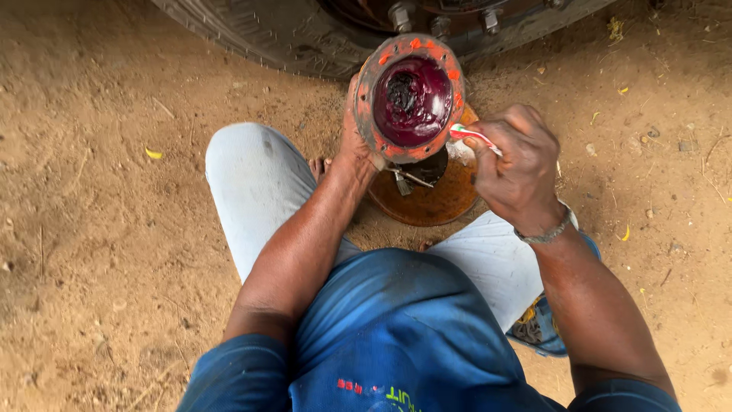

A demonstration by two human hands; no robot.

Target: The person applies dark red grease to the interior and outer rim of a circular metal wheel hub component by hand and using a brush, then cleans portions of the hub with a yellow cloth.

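One dusty dirt ground under tyre

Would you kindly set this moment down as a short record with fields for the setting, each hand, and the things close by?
setting: bare sandy ground, person crouched over the work
left hand: left hand grips a round orange-rimmed metal cap from behind, its hollow filled with dark red grease
right hand: right hand closed on a red-and-white tube, tip at the cap's rim
below the cap: rusty round disc on the ground
behind: tyre with wheel nuts
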